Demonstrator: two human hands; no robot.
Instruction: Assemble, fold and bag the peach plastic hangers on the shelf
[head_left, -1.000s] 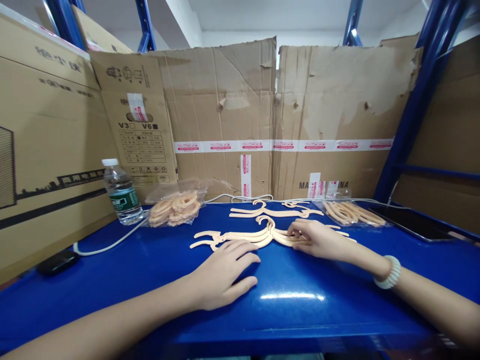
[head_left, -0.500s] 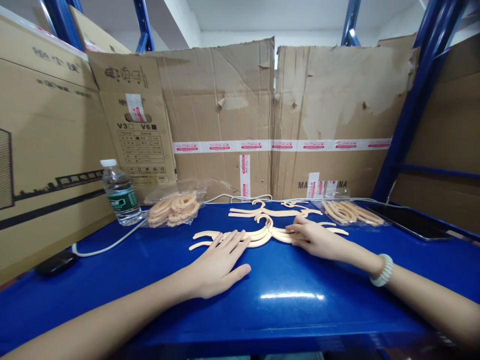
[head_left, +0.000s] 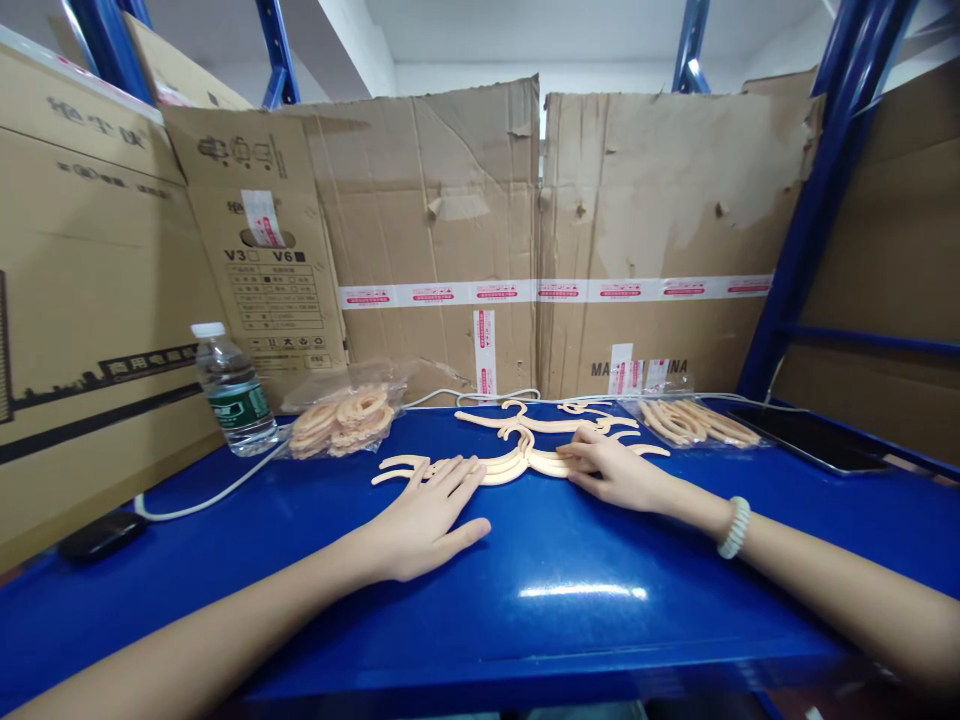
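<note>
Several pale beige clothes hangers lie overlapped in the middle of the table, hooks away from me. My left hand (head_left: 431,515) rests on the left arms of the front hangers (head_left: 504,470), fingers stretched out flat and thumb apart. On their right side, my right hand (head_left: 611,468) has its fingers curled round the hanger arms, thumb toward me; the fingertips are partly hidden. A white coiled band (head_left: 734,528) circles my right wrist. Just behind the front hangers lie more beige hangers (head_left: 559,426), partly covered by my right hand.
Clear bags of beige pieces lie left (head_left: 345,422) and right (head_left: 697,424) on the blue table (head_left: 450,630). A water bottle (head_left: 234,395), a white cable (head_left: 214,507), a black mouse-like object (head_left: 101,535) and a dark tablet (head_left: 810,440) surround them. Cardboard (head_left: 442,220) walls the back.
My right hand has moved slightly left, and the right ends of the front hangers have shifted left with it. My left hand stays flat on them. The whole view has shifted a little.
</note>
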